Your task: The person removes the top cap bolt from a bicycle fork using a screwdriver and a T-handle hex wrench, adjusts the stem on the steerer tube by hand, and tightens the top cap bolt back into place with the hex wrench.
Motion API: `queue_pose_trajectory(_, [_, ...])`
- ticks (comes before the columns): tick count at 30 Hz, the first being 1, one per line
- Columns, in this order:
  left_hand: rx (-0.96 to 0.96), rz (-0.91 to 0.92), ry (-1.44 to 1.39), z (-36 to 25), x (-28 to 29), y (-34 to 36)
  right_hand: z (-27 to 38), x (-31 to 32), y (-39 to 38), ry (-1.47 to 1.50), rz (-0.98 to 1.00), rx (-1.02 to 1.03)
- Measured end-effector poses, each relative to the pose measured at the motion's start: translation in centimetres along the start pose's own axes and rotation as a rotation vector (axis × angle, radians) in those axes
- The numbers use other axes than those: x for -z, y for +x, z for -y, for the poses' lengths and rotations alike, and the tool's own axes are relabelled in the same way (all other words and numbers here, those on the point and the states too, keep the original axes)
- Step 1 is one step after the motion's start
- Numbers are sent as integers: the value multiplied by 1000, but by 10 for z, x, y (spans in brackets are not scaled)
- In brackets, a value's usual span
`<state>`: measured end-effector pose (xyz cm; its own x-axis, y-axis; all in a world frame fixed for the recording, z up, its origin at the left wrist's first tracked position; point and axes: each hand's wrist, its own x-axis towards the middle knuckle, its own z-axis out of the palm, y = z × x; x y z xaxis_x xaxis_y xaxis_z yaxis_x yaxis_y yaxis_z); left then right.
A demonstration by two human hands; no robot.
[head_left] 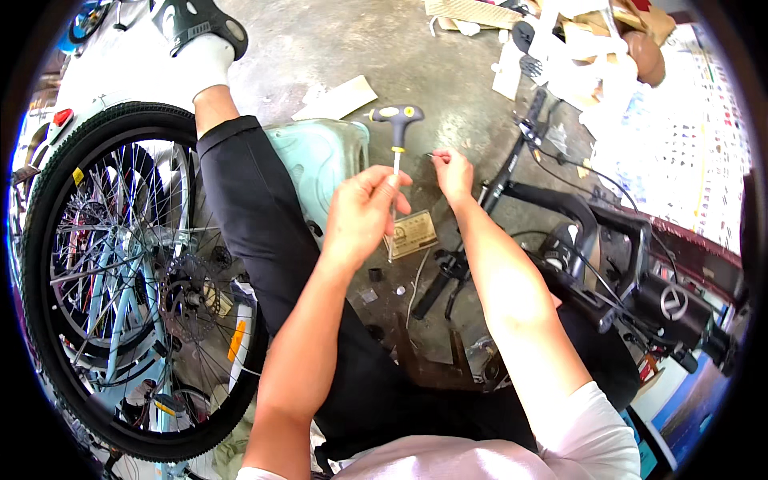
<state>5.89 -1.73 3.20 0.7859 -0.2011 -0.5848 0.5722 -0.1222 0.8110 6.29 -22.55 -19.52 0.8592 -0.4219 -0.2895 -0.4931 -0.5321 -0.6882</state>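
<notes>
Two bare hands work close together over a concrete floor point(448, 88), seen from above. Left hand point(362, 214) is closed around the thin steel shaft of a T-handle wrench point(397, 132); the black grip with yellow end caps stands clear above the fist, toward 12 o'clock. Shaft's long axis runs near upright in the picture, handle at 12, working tip toward 6, where it passes behind the fingers. Whether the tip sits in anything cannot be told.

Right hand point(454, 174) lies just beside it at 3 o'clock, slightly higher, fingertips pinched narrow on a small dark part point(430, 155) that points toward 9 o'clock, at the wrench shaft. Part and shaft are near but apart. Part is too small to identify.

Of the two, the left hand is the one on the tool; the right is nearer the black handlebar point(520, 164) lying across the floor toward 2 o'clock.

Around them: dark trouser leg point(256, 224) stretched toward 11 o'clock, bicycle wheel point(120, 272) with pale blue frame at 9 o'clock, small tan card point(412, 234) on the floor beneath the left hand, cardboard scraps point(340, 98) at 12.
</notes>
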Motion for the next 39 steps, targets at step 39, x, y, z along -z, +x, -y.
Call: queue_pose_trajectory(39, [-1607, -16, 427, -79, -179, -244, 176, 376, -257, 1132, 570, 352])
